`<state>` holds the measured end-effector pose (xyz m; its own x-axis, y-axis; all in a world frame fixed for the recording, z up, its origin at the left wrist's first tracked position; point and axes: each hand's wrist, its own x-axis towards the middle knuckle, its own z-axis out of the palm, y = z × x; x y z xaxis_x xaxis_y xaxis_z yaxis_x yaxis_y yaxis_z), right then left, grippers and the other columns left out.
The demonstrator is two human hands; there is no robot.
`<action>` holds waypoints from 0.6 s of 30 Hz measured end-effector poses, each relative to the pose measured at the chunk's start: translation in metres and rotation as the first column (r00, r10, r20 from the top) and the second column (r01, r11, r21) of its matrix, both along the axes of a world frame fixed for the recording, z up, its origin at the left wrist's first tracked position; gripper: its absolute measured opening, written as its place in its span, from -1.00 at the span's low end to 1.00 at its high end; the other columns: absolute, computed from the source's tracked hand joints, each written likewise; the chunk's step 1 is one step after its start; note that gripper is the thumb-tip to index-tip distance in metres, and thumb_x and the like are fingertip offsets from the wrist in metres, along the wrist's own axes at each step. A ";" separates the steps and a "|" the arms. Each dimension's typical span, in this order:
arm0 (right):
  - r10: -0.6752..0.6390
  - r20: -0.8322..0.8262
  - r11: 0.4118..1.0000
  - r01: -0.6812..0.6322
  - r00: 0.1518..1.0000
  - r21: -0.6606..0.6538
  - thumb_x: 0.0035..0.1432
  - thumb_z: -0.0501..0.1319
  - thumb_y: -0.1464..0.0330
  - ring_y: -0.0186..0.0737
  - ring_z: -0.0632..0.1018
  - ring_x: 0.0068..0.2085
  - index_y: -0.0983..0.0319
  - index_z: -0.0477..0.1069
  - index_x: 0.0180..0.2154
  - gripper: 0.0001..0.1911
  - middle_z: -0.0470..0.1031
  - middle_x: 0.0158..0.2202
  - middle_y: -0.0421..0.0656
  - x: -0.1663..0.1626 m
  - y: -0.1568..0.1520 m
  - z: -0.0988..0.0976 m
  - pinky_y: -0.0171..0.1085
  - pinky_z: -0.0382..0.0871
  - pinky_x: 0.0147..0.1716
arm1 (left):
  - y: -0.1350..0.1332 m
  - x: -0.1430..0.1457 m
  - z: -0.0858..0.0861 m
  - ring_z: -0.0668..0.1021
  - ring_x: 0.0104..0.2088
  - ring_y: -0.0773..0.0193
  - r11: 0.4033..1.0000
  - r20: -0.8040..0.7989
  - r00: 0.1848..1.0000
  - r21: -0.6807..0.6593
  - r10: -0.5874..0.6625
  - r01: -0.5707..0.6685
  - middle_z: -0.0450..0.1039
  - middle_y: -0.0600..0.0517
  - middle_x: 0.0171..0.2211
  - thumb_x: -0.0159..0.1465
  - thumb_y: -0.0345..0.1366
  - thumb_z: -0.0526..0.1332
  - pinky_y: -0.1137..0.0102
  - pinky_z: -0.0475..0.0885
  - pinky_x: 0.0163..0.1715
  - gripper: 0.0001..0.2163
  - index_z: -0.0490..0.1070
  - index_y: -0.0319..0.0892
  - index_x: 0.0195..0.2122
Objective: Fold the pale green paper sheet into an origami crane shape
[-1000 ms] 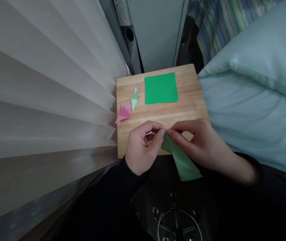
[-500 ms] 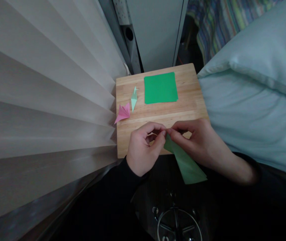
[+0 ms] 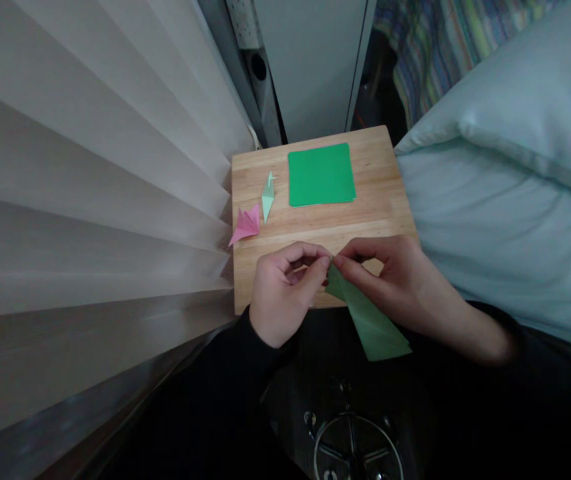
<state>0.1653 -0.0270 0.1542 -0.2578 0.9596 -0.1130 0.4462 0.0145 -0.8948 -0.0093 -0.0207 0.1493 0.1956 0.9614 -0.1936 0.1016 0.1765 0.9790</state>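
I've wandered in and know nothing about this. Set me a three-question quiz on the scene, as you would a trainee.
1. What do the left hand and right hand pinch?
A the curtain
B the folded green sheet
C the chair base

2. True or false: the bright stack lies beyond the hands.

3. How many paper figures lie on the table?

Key: 1 B; 2 true; 3 two, a pink figure and a pale figure.

The folded paper (image 3: 371,325) is muted green, the paper stack (image 3: 321,175) bright green. The slim paper figure (image 3: 268,198) is pale mint, the wider paper figure (image 3: 247,225) pink. The table (image 3: 378,200) is grained tan, the curtain (image 3: 90,220) greyish cream, the bedding (image 3: 520,213) pale aqua, the blanket (image 3: 440,53) striped blue, green and yellow.
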 end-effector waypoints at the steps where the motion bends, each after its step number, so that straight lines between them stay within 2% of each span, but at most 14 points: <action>1: 0.002 -0.004 1.000 -0.002 1.000 0.001 0.31 0.18 0.32 -0.27 0.55 -0.42 0.23 0.58 -0.43 -0.71 0.61 -0.48 -0.20 0.000 0.000 0.000 -0.28 0.29 -0.41 | 0.000 0.000 0.000 0.56 -0.48 0.36 1.000 0.004 1.000 -0.005 -0.001 0.001 0.54 0.06 -0.49 0.22 -0.36 0.31 0.47 0.55 -0.43 -0.93 0.55 -0.23 -0.39; 9: 0.007 -0.034 1.000 -0.007 0.999 0.017 0.34 0.18 0.33 -0.28 0.55 -0.43 0.22 0.58 -0.40 -0.71 0.60 -0.48 -0.22 0.000 0.000 -0.002 -0.29 0.30 -0.41 | 0.001 0.000 -0.001 0.55 -0.49 0.37 1.000 0.002 1.000 -0.011 0.011 -0.011 0.54 0.07 -0.49 0.22 -0.36 0.31 0.47 0.54 -0.43 -0.93 0.54 -0.22 -0.40; 14: 0.019 -0.100 1.000 -0.018 0.995 0.012 0.31 0.22 0.36 -0.29 0.55 -0.41 0.24 0.55 -0.39 -0.78 0.61 -0.45 -0.22 -0.005 -0.005 -0.002 -0.31 0.33 -0.39 | -0.001 0.003 0.000 0.53 -0.50 0.38 0.999 0.024 0.999 -0.015 0.044 -0.044 0.52 0.08 -0.50 0.22 -0.36 0.31 0.48 0.52 -0.44 -0.92 0.52 -0.22 -0.41; 16: 0.020 -0.133 1.000 -0.019 0.991 0.009 0.32 0.21 0.35 -0.29 0.55 -0.39 0.23 0.53 -0.36 -0.79 0.61 -0.42 -0.20 -0.006 -0.005 -0.008 -0.32 0.34 -0.39 | 0.000 0.002 -0.005 0.54 -0.49 0.38 0.999 0.032 0.999 -0.029 0.041 -0.040 0.52 0.07 -0.48 0.23 -0.33 0.31 0.47 0.52 -0.42 -0.91 0.51 -0.22 -0.39; 18: 0.011 -0.134 1.000 -0.009 0.991 0.016 0.35 0.18 0.33 -0.26 0.56 -0.35 0.23 0.51 -0.33 -0.78 0.61 -0.38 -0.17 -0.005 0.000 -0.022 -0.30 0.36 -0.36 | 0.006 -0.002 -0.015 0.54 -0.47 0.37 0.998 0.011 0.999 -0.031 0.052 -0.051 0.53 0.06 -0.46 0.25 -0.30 0.31 0.45 0.53 -0.40 -0.90 0.51 -0.21 -0.36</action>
<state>0.1600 -0.0269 0.1323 -0.2789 0.9583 -0.0621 0.3220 0.0324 -0.9462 -0.0112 -0.0150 0.1346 0.1485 0.9638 -0.2214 0.0802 0.2114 0.9741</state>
